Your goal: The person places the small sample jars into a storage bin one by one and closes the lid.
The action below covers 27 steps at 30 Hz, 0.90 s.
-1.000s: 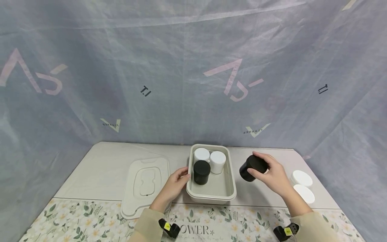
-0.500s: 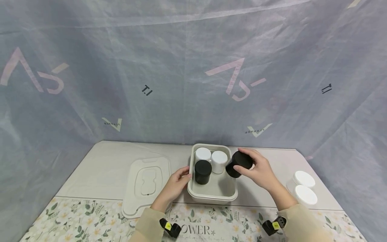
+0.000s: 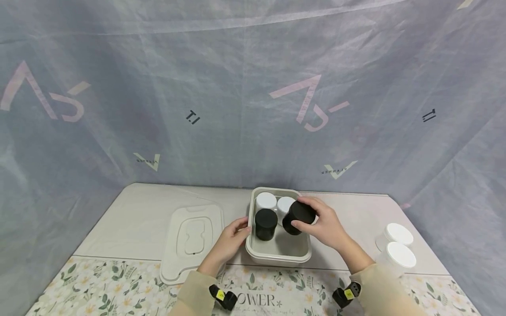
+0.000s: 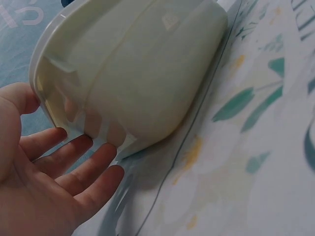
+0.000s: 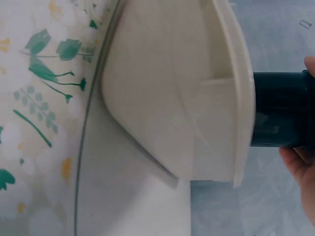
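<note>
A pale, rounded rectangular bin (image 3: 278, 255) stands in the middle of the table. Inside it are a white-lidded jar (image 3: 266, 200) at the back left, another white-lidded jar (image 3: 285, 204) beside it, and a black jar (image 3: 266, 224) in front. My left hand (image 3: 231, 240) rests against the bin's left side, its fingers (image 4: 101, 189) lightly bent along the outer wall and the thumb near the rim. Over the bin's right part, my right hand (image 3: 326, 224) grips a second black jar (image 3: 299, 215) by its sides, tilted. That jar partly hides the white one behind it.
A flat pale lid (image 3: 193, 241) lies left of the bin. To the right, two white-lidded jars (image 3: 399, 234) (image 3: 401, 254) stand near the table's right side. A flowered cloth (image 3: 99, 285) covers the front edge. Grey fabric (image 3: 237, 109) hangs behind.
My right hand has carried the black jar leftward, from right of the bin to over its inside. My left hand stays at the bin's left side.
</note>
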Motion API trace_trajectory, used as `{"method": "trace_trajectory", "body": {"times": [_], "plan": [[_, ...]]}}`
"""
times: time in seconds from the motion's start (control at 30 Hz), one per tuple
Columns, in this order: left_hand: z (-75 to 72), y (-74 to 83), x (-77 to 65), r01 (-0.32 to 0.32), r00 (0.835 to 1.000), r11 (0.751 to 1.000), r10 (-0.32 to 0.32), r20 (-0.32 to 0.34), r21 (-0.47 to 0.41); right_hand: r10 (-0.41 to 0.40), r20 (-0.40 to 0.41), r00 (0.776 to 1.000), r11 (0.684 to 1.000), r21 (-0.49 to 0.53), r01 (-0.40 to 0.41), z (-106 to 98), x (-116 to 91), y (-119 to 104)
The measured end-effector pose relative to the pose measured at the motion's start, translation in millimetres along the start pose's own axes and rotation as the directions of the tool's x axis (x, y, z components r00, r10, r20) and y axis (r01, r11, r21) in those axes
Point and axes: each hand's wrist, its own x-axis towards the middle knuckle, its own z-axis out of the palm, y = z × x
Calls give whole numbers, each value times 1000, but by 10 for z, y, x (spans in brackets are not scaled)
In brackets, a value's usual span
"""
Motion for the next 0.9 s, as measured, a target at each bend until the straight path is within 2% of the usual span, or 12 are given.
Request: {"method": "trace_trajectory", "body": {"times": [0.2, 0.43, 0.67, 0.9], "plan": [[5, 8, 4, 3, 1000, 1000, -3, -4, -5, -13, 19, 1000, 999, -51, 14, 83, -20, 20], [4, 2, 5, 5, 1000, 1000, -5, -6, 1, 8, 60, 998, 997, -82, -3, 122, -21, 51], [0, -11, 10, 6, 1000, 1000, -6, -4, -3, -12, 100, 995, 993, -113, 23, 165, -10, 107], [0, -9, 8, 2, 1000, 1000, -2, -4, -6, 16, 150, 988, 987, -158, 8, 206, 11, 149]]}}
